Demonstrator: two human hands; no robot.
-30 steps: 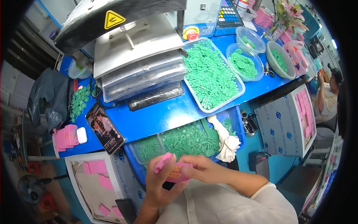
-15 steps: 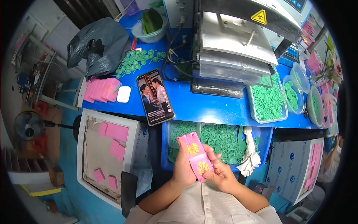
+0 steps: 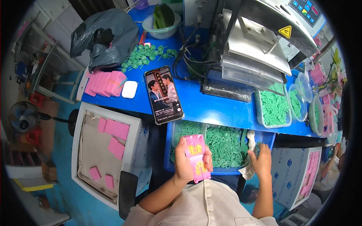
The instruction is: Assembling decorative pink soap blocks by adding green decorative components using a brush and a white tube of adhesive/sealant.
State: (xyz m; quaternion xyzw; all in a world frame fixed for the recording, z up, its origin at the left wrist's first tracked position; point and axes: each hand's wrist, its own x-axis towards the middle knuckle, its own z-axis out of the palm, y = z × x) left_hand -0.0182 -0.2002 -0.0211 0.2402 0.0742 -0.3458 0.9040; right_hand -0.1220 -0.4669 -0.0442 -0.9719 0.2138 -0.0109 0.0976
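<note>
Half a second ago both hands were together around the pink mould; now they have separated. The left hand (image 3: 184, 165) alone grasps the pink mould (image 3: 197, 156), fingers wrapped round its lower half, holding it upright above the near edge of the blue tray (image 3: 167, 150). The mould shows yellow shapes in its upper and lower cavities. The right hand (image 3: 260, 160) has let go and moved to the right, fingers spread and holding nothing, palm down over the tray's right end beside a white cloth bundle (image 3: 249, 141). Judging from this, the mould is now carried one-handed while the free hand reaches toward the tray's contents or the cloth.

Going left to right across the scene: at far left, below the bench, a white open box (image 3: 81, 150) holds several loose pink moulds. On the blue bench (image 3: 211, 107) above it sit a stack of pink moulds (image 3: 105, 83), a small white earbud case (image 3: 129, 89) and a grey plastic bag (image 3: 103, 35). Scattered green round pieces (image 3: 145, 56) lie near a bowl. A smartphone (image 3: 164, 94) lies face up with its screen lit. The blue tray in front of the person is filled with green rings (image 3: 224, 141). Further right stands a grey press machine (image 3: 260, 41), and beside it a clear tub of green rings (image 3: 274, 107) and round bowls of the same.
</note>
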